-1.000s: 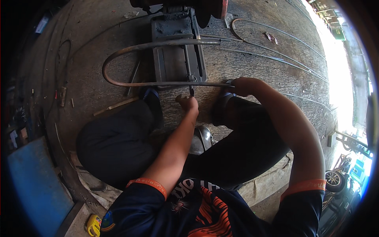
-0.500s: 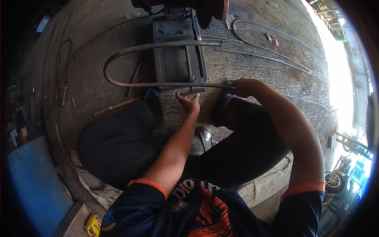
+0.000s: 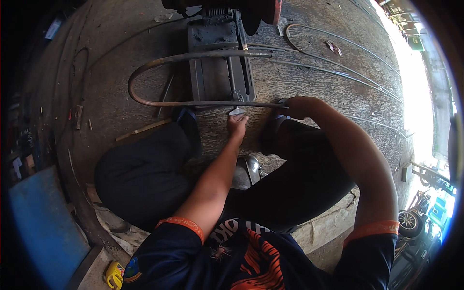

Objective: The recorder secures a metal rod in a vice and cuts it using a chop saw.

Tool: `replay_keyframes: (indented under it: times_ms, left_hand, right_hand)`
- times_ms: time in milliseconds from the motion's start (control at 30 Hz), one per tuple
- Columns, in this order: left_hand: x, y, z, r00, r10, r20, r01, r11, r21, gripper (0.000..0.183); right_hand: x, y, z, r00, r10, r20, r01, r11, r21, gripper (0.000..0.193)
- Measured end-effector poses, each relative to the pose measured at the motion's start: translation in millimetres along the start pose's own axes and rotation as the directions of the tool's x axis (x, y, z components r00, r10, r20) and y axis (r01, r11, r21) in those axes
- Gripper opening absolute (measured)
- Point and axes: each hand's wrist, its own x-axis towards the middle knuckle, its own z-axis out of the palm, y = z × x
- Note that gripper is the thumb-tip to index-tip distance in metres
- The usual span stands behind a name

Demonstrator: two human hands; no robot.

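Note:
A bent U-shaped metal pipe (image 3: 193, 103) lies across the base (image 3: 211, 79) of a cut-off saw, its curve pointing left. My right hand (image 3: 300, 107) is wrapped round the near leg of that pipe, close to its right end. My left hand (image 3: 237, 125) has its fingers closed on the small crank handle (image 3: 236, 111) at the near end of the saw's clamp screw (image 3: 230, 77). The pipe's far leg passes over the clamp area, its cut end to the right. My left fingertips are partly hidden.
The dark saw head (image 3: 227, 9) stands above the base at the far side. More bent rods (image 3: 338, 72) stretch over the floor to the right. A blue panel (image 3: 46, 222) and a yellow tape measure (image 3: 114, 274) are at lower left. My shoes flank the saw.
My left hand has moved slightly right and closed on the crank handle, which has turned. It was spread beside the handle before. My right hand stays on the pipe.

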Motion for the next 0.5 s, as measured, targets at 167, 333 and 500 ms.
replay_keyframes:
  times_ms: [167, 333, 500]
  left_hand:
    - [10, -6, 2, 0.757, -0.386, 0.528, 0.628, 0.207, -0.75, 0.032]
    - [14, -18, 2, 0.644, -0.582, 0.495, 0.678, 0.136, -0.722, 0.026]
    - [7, -15, 7, 0.959, -0.245, 0.143, 0.277, 0.69, -0.669, 0.025]
  right_hand:
    - [1, -1, -1, 0.996, 0.088, 0.031, -0.088, 0.996, 0.002, 0.044]
    - [1, 0, 1, 0.998, -0.02, -0.056, 0.017, 0.999, -0.043, 0.042]
    - [4, 3, 3, 0.998, 0.057, -0.006, -0.057, 0.998, -0.024, 0.041]
